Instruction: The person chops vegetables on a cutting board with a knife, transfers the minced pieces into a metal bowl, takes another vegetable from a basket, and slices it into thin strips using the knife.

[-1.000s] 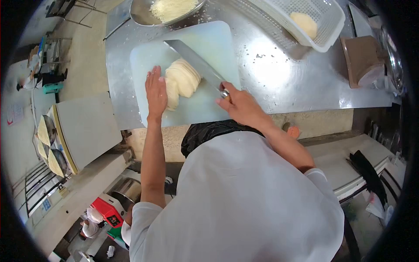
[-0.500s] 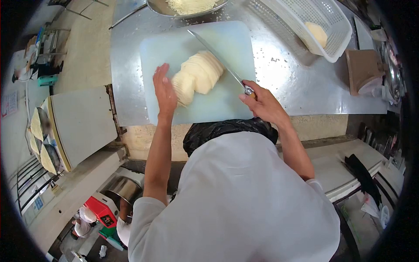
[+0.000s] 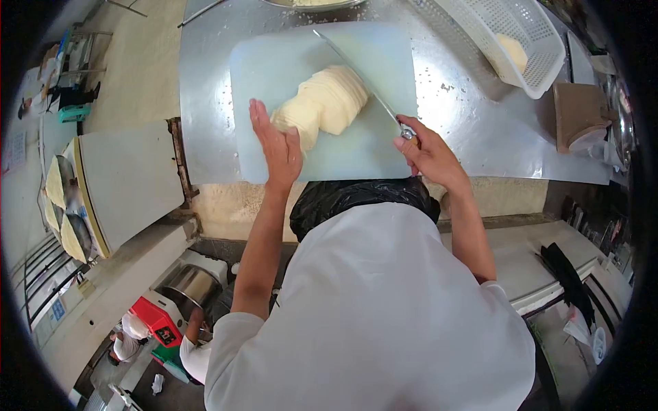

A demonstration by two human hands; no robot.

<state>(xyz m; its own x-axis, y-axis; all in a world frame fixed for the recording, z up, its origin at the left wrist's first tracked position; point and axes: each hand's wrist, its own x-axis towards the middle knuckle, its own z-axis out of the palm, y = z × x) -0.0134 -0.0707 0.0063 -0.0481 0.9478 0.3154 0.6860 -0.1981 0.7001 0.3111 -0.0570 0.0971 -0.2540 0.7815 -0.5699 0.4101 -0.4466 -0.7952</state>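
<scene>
Thin pale yellow slices [image 3: 334, 96] lie fanned in overlapping stacks on the white cutting board [image 3: 264, 65]. My left hand [image 3: 277, 149] is held flat at the left side of the stacks, fingers stretched out, holding nothing. In my right hand [image 3: 432, 154] is the handle of a long knife [image 3: 363, 81]. Its blade slants up and to the left along the right side of the slices, the tip near the board's top edge.
Behind the board, a metal bowl [image 3: 315, 7] holds pale shreds. A white perforated basket [image 3: 541, 79] with a pale piece [image 3: 513, 52] stands at the back right, near a brown box [image 3: 579, 113]. Another person's arm [image 3: 195, 325] shows by a metal pot [image 3: 194, 284] at lower left.
The view has shifted, so the board appears further right. The knife blade is now seen more edge-on beside the slices. My left hand has tilted and turned beside the lower stack.
</scene>
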